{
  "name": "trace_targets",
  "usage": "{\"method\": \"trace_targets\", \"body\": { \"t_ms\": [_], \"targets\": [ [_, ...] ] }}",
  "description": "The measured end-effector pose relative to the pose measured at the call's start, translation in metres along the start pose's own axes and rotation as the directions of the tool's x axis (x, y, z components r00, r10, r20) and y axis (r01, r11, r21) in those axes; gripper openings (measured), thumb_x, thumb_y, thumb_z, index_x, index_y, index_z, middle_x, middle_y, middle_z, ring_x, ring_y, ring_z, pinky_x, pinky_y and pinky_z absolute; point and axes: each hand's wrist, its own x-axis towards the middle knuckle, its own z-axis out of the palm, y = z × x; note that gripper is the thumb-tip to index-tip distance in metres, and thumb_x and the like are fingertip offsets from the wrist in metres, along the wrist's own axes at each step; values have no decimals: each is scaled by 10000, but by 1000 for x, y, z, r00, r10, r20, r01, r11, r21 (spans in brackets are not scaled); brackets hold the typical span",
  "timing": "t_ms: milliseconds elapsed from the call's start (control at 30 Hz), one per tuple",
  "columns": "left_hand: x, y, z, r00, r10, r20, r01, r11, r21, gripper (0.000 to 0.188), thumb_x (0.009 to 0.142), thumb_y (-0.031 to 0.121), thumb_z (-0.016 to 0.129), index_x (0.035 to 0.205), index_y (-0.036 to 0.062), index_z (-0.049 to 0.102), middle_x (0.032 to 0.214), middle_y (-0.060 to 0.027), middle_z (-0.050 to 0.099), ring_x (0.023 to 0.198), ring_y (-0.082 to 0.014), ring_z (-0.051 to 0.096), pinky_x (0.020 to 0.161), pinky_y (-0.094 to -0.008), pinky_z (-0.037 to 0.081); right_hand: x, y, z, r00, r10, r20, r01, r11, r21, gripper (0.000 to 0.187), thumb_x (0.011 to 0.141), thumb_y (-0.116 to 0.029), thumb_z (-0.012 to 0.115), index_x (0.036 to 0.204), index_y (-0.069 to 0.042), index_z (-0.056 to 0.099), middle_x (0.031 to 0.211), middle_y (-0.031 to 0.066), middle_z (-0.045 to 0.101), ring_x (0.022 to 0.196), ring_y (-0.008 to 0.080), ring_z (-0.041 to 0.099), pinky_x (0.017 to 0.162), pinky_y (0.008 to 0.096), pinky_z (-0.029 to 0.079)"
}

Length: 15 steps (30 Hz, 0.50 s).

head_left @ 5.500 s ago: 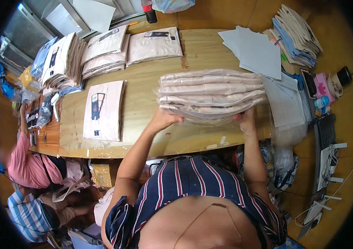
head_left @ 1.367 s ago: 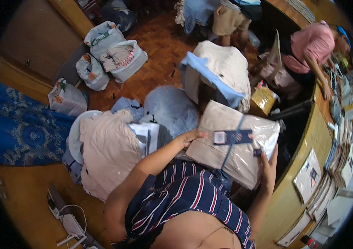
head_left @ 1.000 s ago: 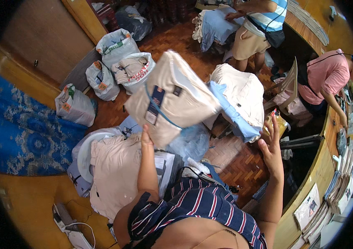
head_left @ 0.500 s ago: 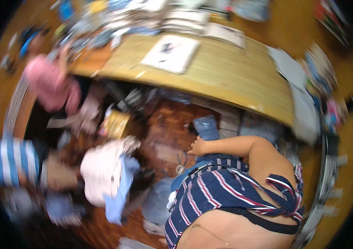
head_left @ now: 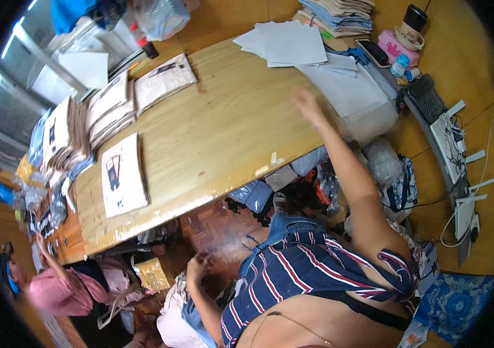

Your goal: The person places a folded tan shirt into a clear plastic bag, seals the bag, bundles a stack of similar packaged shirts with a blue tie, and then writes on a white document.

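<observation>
Hazard: flat whitish sheets, piled at the right end of the yellowish wooden table, could slide off if the right hand snagged them; they lie just right of its blurred fingers, whose spread cannot be told. Left hand: loosely curled, apparently empty, near pale-pink cloth heap.

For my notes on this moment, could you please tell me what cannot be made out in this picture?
In the head view:
Right hand: motion blur leaves the pose of its fingers unclear.
Pale garment heap: cut off by the lower edge, partly hidden by the left forearm.
Dark tag on the lone packed garment: its print is too small to read.
Bundles under the table: partly hidden by its edge.
</observation>
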Motion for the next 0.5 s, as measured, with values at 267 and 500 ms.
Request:
{"method": "trace_targets", "body": {
  "t_ms": [267, 500],
  "targets": [
    [17, 176, -2, 905, 426, -10, -421, 897, 137, 254, 775, 124, 535, 1018, 48, 525, 689, -133, 607, 665, -200, 603, 609, -285, 449, 204, 47, -29, 710, 474, -521, -601, 794, -96, 802, 649, -301, 580, 1289, -81, 150, 1243, 342, 136, 1147, 429, 235, 916, 531, 230],
    [45, 216, 7, 955, 213, 204, -259, 938, 232, 255, 777, 184, 535, 966, 13, 542, 719, -137, 611, 670, -224, 605, 602, -306, 456, 221, 10, 50, 724, 456, -518, -591, 798, -122, 793, 687, -259, 586, 1303, -119, 105, 1178, 360, 186, 1111, 458, 260, 887, 418, 333]
  ]
}}
